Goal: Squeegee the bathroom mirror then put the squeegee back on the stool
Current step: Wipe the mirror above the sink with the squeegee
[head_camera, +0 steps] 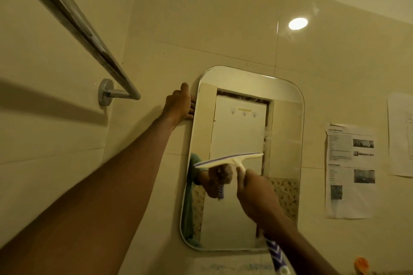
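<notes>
A rounded rectangular mirror (pixel 283 140) hangs on the cream tiled wall. My right hand (pixel 257 194) is shut on the handle of a white squeegee (pixel 230 159) with a purple blade edge. Its blade lies tilted across the mirror's lower middle, left end lower. The handle's blue-and-white patterned end sticks out below my wrist. My left hand (pixel 178 102) presses against the mirror's upper left edge, fingers wrapped on the rim. The stool is out of view.
A chrome towel rail (pixel 73 22) with a wall mount (pixel 106 94) juts out at upper left. Printed paper sheets (pixel 350 169) are stuck on the wall right of the mirror. An orange object (pixel 362 263) shows at the bottom right.
</notes>
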